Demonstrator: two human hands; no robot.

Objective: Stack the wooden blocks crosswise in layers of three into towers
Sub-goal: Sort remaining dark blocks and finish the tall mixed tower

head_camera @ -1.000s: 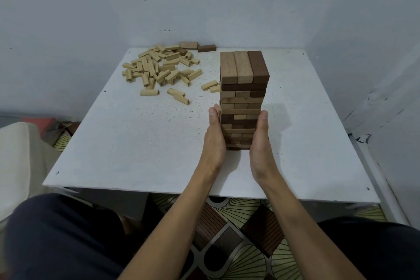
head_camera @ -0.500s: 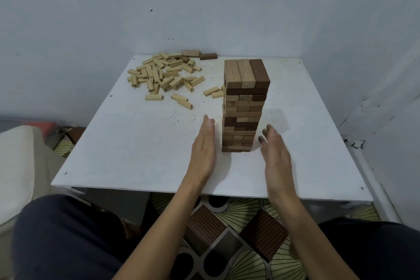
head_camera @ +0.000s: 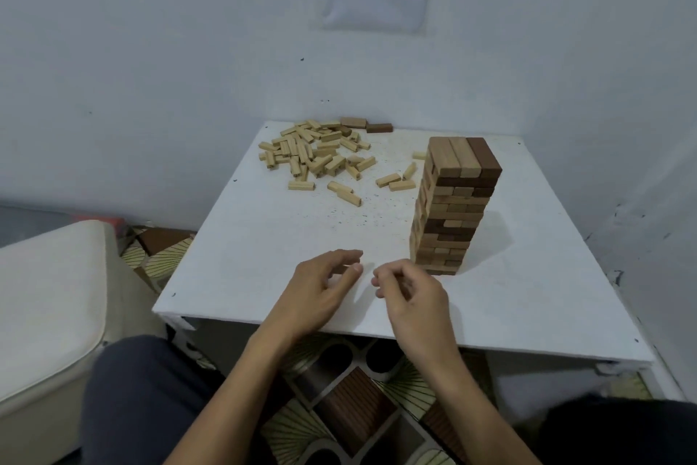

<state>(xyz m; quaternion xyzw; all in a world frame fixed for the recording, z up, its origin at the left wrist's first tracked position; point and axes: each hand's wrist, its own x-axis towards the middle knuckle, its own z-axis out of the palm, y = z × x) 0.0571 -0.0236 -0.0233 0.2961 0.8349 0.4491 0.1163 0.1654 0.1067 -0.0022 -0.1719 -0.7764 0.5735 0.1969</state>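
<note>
A tall tower [head_camera: 452, 204] of light and dark wooden blocks, laid crosswise in threes, stands on the right half of the white table [head_camera: 264, 238]. A heap of small pale blocks [head_camera: 313, 153] lies at the table's far left, with two larger blocks [head_camera: 367, 124] behind it and a few strays [head_camera: 396, 181] nearer the tower. My left hand [head_camera: 320, 291] hovers over the table's near edge with loosely bent fingers, holding nothing. My right hand [head_camera: 411, 295] hangs beside it, just left of the tower's base, fingers loosely curled and empty.
White walls close off the table at the back and right. A pale cushioned seat [head_camera: 49, 313] stands to the left. A patterned floor [head_camera: 339, 408] shows below the table's front edge, between my dark-clad legs.
Both hands have let go of the tower's sides and drawn back toward me and to the left. The view has swung left, so the tower now sits to the right.
</note>
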